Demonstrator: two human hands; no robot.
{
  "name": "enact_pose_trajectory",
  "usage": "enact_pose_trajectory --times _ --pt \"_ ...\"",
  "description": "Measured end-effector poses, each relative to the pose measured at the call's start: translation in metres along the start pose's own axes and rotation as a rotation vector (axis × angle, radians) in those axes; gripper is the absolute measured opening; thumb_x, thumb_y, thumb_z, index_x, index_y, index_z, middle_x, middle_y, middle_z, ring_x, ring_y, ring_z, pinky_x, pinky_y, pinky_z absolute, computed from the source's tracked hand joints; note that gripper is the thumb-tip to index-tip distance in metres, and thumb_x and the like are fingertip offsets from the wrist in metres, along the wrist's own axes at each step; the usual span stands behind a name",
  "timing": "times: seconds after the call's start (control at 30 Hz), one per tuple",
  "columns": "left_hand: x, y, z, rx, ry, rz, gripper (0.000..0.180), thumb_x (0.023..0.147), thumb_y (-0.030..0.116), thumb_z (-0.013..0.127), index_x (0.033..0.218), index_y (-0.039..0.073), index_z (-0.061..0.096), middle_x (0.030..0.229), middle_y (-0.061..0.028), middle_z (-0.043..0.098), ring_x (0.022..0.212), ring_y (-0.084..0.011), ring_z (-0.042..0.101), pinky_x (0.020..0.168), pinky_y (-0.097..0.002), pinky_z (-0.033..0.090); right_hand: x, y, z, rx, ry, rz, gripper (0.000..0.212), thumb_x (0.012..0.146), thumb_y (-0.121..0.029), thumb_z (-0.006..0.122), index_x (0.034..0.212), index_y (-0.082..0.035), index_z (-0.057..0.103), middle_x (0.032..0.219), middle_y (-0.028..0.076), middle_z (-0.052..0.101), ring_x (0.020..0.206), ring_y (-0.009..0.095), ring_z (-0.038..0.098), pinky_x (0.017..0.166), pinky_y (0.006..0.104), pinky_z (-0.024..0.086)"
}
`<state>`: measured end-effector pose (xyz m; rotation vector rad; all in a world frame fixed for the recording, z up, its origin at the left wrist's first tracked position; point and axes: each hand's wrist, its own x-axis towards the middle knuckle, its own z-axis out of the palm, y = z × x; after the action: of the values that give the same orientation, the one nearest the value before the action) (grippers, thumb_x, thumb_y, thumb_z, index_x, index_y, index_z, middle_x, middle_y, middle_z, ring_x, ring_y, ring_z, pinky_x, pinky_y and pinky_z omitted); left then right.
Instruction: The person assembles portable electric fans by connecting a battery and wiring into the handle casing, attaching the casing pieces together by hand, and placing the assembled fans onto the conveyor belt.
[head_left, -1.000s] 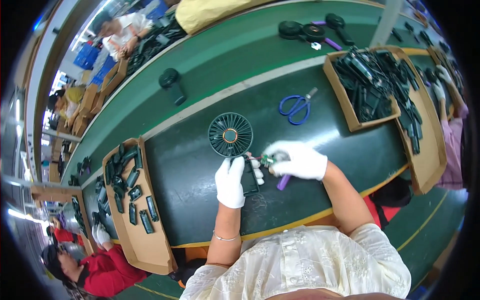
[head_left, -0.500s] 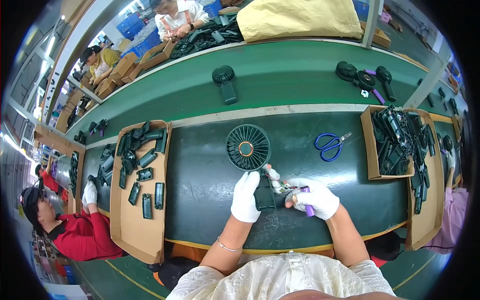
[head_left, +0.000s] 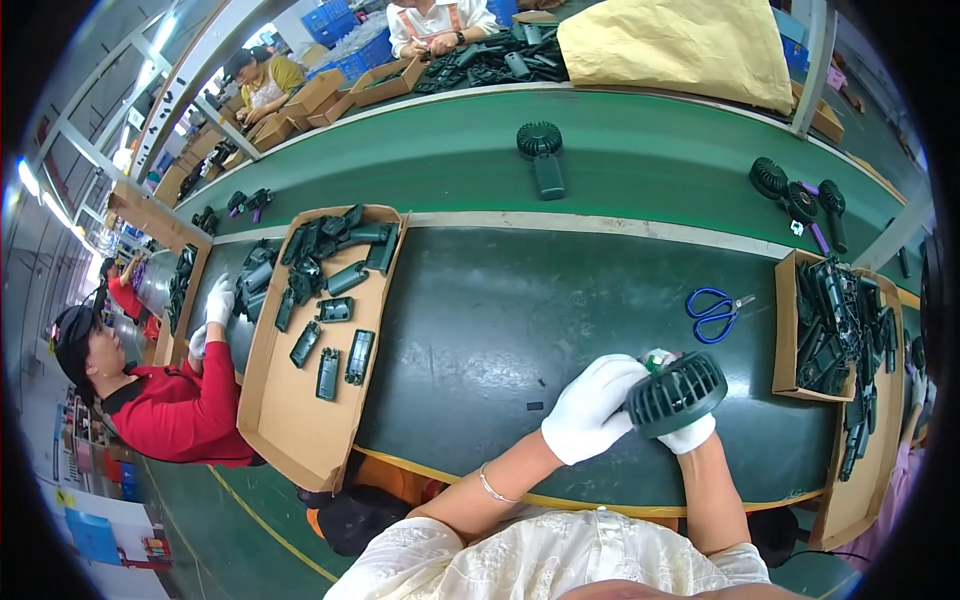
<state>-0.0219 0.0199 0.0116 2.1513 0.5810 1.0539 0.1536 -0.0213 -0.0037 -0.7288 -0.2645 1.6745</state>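
Near the front edge of the dark green bench [head_left: 520, 330], toward its right end, both gloved hands hold a small black hand fan [head_left: 676, 393] clear of the surface. The left hand [head_left: 592, 410] is wrapped around the fan's lower part, and the right hand [head_left: 690, 432] grasps it from beneath the round grille head, mostly hidden behind it. The grille is already seated on the head, so the fan looks largely put together; whether its handle is fully closed I cannot tell. Plenty seems left to do: the cardboard tray [head_left: 300, 420] at the bench's left end carries many loose black handle shells [head_left: 330, 300], and another tray [head_left: 787, 330] at the right end is heaped with black parts. Blue scissors [head_left: 715, 313] lie untouched just left of that tray.
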Motion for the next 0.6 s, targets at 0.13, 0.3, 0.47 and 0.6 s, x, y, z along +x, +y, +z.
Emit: enact_pose_trajectory --times 0.13,0.3,0.47,0.6 --pt "0.001 0.006 0.001 -0.107 0.009 -0.149 0.039 0.081 0.009 0.066 0.118 0.001 0.059 0.116 -0.0168 0.06 0.11 -0.0369 0.055 0.101 -0.042 0.044 -0.001 0.004 -0.013 -0.108 0.038 -0.128 0.024 0.084 -0.012 0.075 0.104 -0.007 0.063 0.096 0.003 0.067 0.083 0.014 0.065 0.07 0.0288 0.054" --pt "-0.01 0.002 0.021 -0.309 0.037 -0.321 0.038 0.084 0.005 0.064 0.121 0.0 0.056 0.119 -0.0159 0.057 0.111 -0.0335 0.056 0.101 -0.0397 0.043 -0.008 0.0 0.001 -0.112 0.068 -0.25 0.03 0.076 0.0 0.075 0.103 -0.004 0.062 0.09 0.005 0.067 0.074 0.016 0.064 0.062 0.0278 0.052" --pt "0.002 0.01 0.017 -0.318 0.129 -0.647 0.033 0.095 0.013 0.059 0.123 -0.002 0.051 0.109 -0.0136 0.063 0.103 -0.0239 0.062 0.093 -0.0341 0.049 0.002 -0.005 -0.004 -0.282 0.051 -0.35 0.039 0.085 -0.008 0.065 0.12 0.005 0.055 0.09 0.009 0.064 0.081 0.018 0.062 0.075 0.0309 0.05" --pt "0.006 0.005 0.007 -1.01 0.196 -0.957 0.029 0.103 0.024 0.049 0.114 -0.002 0.057 0.098 -0.0147 0.067 0.073 -0.0233 0.069 0.066 -0.0331 0.06 -0.004 0.001 0.006 -0.565 0.153 -0.454 0.037 0.085 -0.007 0.071 0.12 0.003 0.063 0.106 0.01 0.069 0.089 0.016 0.067 0.081 0.0293 0.054"
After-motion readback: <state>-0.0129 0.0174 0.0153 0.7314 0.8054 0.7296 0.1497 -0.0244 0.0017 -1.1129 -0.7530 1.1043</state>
